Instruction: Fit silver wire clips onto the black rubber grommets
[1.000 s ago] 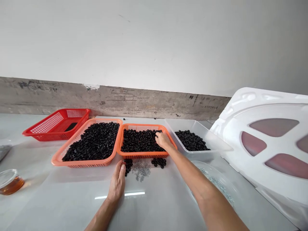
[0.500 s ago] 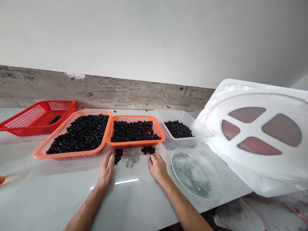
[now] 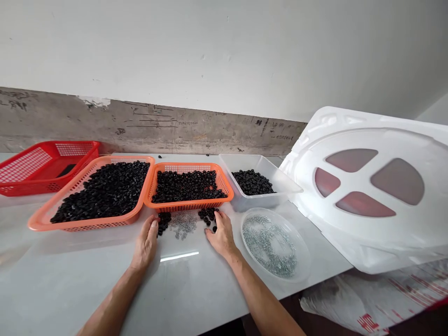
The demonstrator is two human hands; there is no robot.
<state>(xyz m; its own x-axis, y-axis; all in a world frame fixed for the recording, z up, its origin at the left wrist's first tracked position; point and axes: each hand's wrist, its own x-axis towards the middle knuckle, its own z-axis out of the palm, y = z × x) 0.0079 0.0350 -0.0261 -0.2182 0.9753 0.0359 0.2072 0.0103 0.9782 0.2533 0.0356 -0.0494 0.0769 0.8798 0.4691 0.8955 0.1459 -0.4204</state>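
Note:
My left hand rests on the table at the left side of a small pile of black ring-like pieces. Its thumb and fingers are drawn together, and what lies between them is hidden. My right hand is open, thumb apart from the fingers, around the near side of a second group of black rings. One black ring lies between that thumb and the fingers. Small clear or silvery pieces are spread on the tabletop between the two black groups.
Behind my hands stand an orange basket and a larger pale-orange basket, both holding black pieces. A clear bin and a round tray of silvery pieces are rightward. Further out are a red basket and white foam.
My right hand has opened, its thumb moving away from the fingers, and a black ring now shows between them. The left hand stays beside its pile. The whole view has shifted slightly.

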